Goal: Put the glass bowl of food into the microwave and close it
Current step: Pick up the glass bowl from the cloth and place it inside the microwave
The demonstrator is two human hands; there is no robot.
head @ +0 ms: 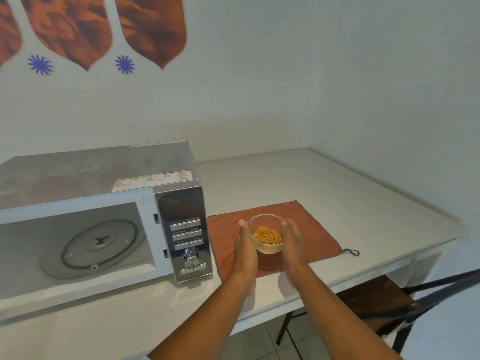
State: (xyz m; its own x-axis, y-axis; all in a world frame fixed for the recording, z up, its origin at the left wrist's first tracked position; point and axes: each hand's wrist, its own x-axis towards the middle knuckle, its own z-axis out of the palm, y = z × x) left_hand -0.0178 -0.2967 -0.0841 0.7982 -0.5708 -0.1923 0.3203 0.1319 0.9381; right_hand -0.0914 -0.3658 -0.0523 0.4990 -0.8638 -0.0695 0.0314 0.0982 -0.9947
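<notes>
A small glass bowl (267,245) of orange-yellow food sticks stands on a rust-coloured cloth (311,229) on the white table. My left hand (246,245) is flat against the bowl's left side and my right hand (292,242) is close on its right side, both with fingers straight. I cannot tell whether the palms press the glass. To the left stands the microwave (187,229), its cavity open and showing the glass turntable (100,245). Its door is out of view.
The white table (363,198) sits in a wall corner, its right edge running diagonally toward me. A dark chair (384,305) stands below the right edge. The microwave's control panel with a knob (191,258) lies between the cavity and the cloth.
</notes>
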